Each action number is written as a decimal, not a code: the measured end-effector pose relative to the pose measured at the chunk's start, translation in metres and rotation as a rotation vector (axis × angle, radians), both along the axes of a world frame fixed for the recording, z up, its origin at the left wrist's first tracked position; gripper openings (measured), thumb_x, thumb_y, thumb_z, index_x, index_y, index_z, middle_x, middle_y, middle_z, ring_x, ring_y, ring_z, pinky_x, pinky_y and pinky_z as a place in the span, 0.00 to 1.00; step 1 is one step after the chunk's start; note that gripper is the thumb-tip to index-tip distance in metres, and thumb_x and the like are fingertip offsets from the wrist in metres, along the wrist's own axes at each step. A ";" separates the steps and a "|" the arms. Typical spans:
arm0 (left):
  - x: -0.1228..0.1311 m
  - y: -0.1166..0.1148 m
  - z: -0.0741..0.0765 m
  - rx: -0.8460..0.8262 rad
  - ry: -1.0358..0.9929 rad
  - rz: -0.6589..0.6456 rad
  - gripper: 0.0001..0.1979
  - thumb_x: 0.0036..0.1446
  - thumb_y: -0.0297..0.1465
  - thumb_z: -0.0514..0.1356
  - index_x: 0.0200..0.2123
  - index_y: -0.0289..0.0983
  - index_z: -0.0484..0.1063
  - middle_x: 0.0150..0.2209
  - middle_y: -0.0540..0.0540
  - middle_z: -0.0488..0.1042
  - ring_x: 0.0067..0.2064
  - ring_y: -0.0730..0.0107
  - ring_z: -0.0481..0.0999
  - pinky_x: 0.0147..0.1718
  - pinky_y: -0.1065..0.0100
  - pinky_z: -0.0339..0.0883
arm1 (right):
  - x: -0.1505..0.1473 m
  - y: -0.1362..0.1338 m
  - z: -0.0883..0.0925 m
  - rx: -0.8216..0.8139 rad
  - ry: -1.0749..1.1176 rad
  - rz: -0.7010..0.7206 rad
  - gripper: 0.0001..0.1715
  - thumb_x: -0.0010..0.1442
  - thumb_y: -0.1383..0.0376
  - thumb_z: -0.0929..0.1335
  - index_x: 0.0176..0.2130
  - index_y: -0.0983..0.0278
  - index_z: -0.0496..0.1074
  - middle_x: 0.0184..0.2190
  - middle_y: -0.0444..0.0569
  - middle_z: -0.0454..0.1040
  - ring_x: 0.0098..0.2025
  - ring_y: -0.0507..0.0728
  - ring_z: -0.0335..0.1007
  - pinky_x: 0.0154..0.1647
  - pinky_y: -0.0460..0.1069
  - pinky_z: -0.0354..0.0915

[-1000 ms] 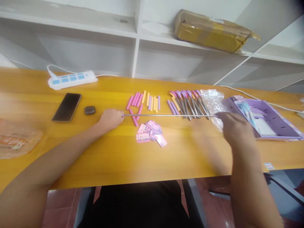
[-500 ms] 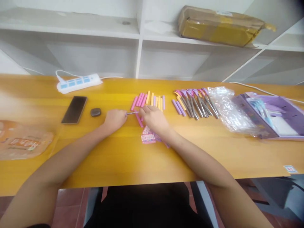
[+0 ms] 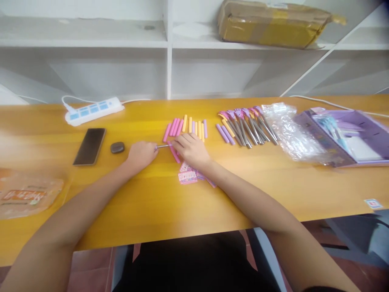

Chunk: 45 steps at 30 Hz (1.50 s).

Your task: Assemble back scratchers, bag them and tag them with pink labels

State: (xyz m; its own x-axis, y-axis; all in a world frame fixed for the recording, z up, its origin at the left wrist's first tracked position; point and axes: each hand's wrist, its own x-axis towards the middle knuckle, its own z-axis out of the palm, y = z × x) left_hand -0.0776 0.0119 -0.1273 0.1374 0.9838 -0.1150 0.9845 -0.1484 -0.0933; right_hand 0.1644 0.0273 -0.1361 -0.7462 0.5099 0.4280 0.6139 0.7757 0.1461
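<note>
Right now, near the middle of the frame, the person's left hand [image 3: 141,155] is closed around one end of a thin metal rod [image 3: 163,146], only a short stretch of which shows between the two hands. The right hand [image 3: 193,152] meets the rod's other end, fingers bent and lying close together; its palm side is hidden, so I can't tell whether it pinches the metal or merely covers it. Beneath its fingertips pokes out a pink stick [image 3: 175,155], and just below the wrist lies a heap of small printed cards [image 3: 187,177], partly hidden by the forearm. Just above the hands, pink sticks [image 3: 175,127] stand in a loose row beside yellow sticks [image 3: 199,130] and purple ones. Right of centre, a fan of metal handles [image 3: 253,132] with pink and purple heads touches crumpled clear plastic [image 3: 299,140], which reaches the open purple box [image 3: 330,147] at the right edge. On the left side of the desk [image 3: 146,219] lie a dark phone [image 3: 90,147], a small dark case [image 3: 117,147] near the left hand, a white power strip [image 3: 94,110] above them, and an orange-printed bag [image 3: 28,196] at the left edge.
</note>
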 end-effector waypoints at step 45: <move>0.026 -0.011 0.006 -0.063 0.010 -0.073 0.22 0.72 0.38 0.51 0.45 0.38 0.86 0.41 0.32 0.86 0.45 0.43 0.87 0.41 0.56 0.74 | 0.403 -0.046 0.029 0.023 0.138 -0.962 0.17 0.71 0.68 0.67 0.54 0.61 0.83 0.53 0.64 0.79 0.50 0.61 0.75 0.44 0.53 0.65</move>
